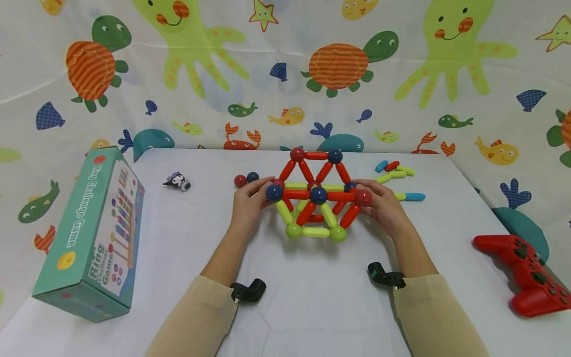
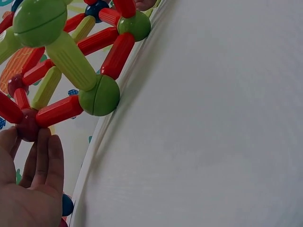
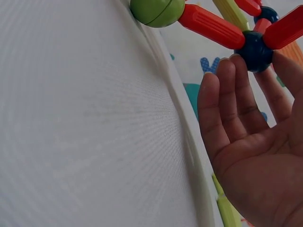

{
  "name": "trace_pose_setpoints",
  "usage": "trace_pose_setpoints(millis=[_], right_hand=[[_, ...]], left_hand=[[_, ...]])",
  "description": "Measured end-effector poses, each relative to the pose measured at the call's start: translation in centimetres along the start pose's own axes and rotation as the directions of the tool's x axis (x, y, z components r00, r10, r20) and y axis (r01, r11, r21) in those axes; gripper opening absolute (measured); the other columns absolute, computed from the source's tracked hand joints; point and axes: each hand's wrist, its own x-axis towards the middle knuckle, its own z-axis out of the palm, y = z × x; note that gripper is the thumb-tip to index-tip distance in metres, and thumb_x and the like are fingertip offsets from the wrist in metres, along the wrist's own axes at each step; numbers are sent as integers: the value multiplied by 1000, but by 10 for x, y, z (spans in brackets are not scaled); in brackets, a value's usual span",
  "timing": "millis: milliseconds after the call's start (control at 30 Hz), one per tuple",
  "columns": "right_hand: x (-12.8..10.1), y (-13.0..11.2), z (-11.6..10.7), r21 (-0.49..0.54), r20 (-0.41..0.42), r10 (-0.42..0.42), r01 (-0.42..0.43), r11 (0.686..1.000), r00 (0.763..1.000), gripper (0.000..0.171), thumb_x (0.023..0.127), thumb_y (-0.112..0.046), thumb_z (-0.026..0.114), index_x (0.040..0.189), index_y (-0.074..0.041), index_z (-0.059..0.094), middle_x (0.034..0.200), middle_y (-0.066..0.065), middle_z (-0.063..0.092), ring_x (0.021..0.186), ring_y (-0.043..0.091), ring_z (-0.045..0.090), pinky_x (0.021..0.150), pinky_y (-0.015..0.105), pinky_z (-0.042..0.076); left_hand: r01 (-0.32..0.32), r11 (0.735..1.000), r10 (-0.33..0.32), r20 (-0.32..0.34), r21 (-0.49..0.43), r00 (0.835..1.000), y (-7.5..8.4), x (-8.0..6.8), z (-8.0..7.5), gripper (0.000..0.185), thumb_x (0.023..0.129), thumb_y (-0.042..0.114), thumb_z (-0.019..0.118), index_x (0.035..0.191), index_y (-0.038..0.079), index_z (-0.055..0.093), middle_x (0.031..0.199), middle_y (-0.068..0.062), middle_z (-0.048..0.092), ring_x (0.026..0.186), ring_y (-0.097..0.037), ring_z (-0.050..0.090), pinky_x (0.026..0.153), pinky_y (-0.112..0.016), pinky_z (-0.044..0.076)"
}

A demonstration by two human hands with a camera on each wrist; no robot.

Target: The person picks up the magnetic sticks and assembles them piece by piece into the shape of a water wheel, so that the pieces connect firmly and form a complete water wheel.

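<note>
Left hand (image 1: 248, 202) and right hand (image 1: 382, 204) fingers straight, touching rod-and-ball frame (image 1: 314, 194), fingertips partly hidden

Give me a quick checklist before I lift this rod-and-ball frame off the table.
1. Left hand touching the plastic rod-and-ball frame at its left end: ok.
2. Right hand touching its right end: ok.
3. Fingers curled into a firm grip: not ok, they look straight.
4. Green base balls resting on the white table: ok.
5. Every joint seated: cannot tell.

rod-and-ball frame (image 1: 314, 196) mid-table (image 1: 312, 297); box (image 1: 91, 233) far left, gamepad (image 1: 524, 272) far right.
</note>
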Motion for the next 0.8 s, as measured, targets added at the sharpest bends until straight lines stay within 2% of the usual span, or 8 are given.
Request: trace_pose_setpoints(millis=[367, 533, 800], right_hand=[[0, 0, -2, 30, 24, -22, 22, 999, 999, 51, 102, -43, 63, 147, -19, 56, 142, 3, 54, 112, 9, 67, 90, 22, 58], [-2, -1, -2, 30, 28, -19, 18, 999, 999, 54, 103, -43, 62, 149, -16, 54, 138, 1, 56, 110, 8, 67, 90, 21, 58], [-5, -6, -1, 11, 23, 12, -13, 1000, 1000, 60, 105, -45, 57, 154, -12, 48, 153, 8, 47, 123, 11, 58, 92, 17, 56]], left_hand=[[15, 999, -17, -33, -44, 999, 0, 2, 2, 30, 102, 28, 68, 127, 14, 74, 127, -8, 67, 112, -23, 70, 87, -24, 60], [16, 999, -17, -42, -37, 999, 1, 2, 2, 29, 101, 28, 68, 127, 15, 74, 127, -8, 66, 114, -23, 69, 88, -24, 60], [42, 999, -40, -59, 32, 997, 4, 2, 2, 31, 100, 34, 70, 126, 18, 75, 128, -3, 68, 117, -19, 65, 91, -24, 59]])
